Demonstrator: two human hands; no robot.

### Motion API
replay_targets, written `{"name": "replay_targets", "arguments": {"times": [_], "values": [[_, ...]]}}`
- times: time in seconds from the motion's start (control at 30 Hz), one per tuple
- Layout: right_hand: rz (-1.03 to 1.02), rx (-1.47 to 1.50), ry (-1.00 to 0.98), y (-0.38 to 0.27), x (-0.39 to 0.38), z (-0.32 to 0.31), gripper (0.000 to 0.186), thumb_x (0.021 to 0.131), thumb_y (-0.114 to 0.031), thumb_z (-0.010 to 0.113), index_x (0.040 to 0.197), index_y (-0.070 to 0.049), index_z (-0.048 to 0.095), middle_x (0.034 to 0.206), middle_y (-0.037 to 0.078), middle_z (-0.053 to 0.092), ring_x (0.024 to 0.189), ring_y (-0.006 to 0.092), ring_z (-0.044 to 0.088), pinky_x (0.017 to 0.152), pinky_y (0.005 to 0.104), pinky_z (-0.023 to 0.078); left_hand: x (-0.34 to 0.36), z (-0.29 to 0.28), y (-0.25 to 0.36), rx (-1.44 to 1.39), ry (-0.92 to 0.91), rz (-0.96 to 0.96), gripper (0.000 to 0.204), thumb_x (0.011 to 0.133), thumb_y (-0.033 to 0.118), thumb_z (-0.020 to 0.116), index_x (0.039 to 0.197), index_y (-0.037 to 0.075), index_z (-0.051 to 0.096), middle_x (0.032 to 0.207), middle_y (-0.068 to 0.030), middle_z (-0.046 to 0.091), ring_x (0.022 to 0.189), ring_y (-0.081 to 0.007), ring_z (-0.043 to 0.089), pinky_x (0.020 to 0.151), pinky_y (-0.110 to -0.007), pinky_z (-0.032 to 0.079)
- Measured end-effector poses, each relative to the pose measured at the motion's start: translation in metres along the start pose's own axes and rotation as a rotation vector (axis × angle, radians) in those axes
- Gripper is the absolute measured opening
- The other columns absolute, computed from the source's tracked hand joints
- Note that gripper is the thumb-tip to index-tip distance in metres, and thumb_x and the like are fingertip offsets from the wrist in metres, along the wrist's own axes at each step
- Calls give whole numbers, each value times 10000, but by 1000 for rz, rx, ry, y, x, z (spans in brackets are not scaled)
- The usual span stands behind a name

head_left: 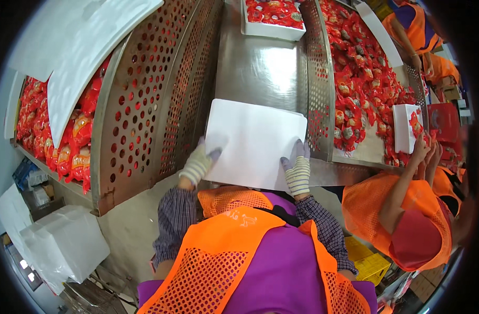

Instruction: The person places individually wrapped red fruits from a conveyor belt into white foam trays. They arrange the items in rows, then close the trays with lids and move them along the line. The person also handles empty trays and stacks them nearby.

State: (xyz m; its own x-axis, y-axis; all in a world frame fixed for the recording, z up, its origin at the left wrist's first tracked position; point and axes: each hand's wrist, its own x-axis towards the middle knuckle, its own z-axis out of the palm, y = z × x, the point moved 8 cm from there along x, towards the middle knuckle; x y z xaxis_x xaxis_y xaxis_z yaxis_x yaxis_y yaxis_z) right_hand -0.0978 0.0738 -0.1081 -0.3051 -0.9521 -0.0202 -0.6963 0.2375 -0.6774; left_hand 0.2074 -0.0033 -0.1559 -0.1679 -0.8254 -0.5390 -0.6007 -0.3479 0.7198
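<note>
A white rectangular board [255, 144] with rounded corners lies tilted across the near end of a steel chute. Only its smooth upper face shows, so I cannot tell whether it is a loose sheet or the top of a box. My left hand [198, 163], in a striped knitted glove with grey fingertips, grips its left edge with the thumb on top. At the lower right edge, my right hand [297, 170] in a matching glove holds it the same way. Some fingers of both hands are hidden at the sides. Farther up the chute stands a white box [273, 31] full of red packets.
Perforated steel walls [140, 99] flank the chute [260, 68]. Red-wrapped packets fill the left bin [75, 138] and right bin [360, 89]. White sheets [88, 47] overhang the left bin. A co-worker in an orange vest [365, 209] handles packets beside a white box [404, 128].
</note>
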Motion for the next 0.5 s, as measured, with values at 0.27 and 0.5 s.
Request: {"name": "replay_targets", "arguments": {"times": [0.27, 0.5], "values": [[-14, -163, 0, -1, -2, 13, 910, 676, -311, 739, 1361, 50, 261, 1373, 340, 220, 1264, 452, 285, 1065, 418, 265, 47, 20, -21, -166, 227, -45, 572, 788, 284, 697, 1201, -19, 443, 1051, -150, 601, 920, -232, 589, 810, -317, 473], [63, -164, -26, -3, 22, 16, 944, 674, -363, 749, 1339, 92, 257, 1371, 353, 210, 1264, 468, 262, 1066, 434, 253, 60, 25, -37, -191, 231, -20, 577, 778, 290, 714, 1193, -12, 448, 1040, -142, 598, 900, -214, 582, 783, -315, 480]]}}
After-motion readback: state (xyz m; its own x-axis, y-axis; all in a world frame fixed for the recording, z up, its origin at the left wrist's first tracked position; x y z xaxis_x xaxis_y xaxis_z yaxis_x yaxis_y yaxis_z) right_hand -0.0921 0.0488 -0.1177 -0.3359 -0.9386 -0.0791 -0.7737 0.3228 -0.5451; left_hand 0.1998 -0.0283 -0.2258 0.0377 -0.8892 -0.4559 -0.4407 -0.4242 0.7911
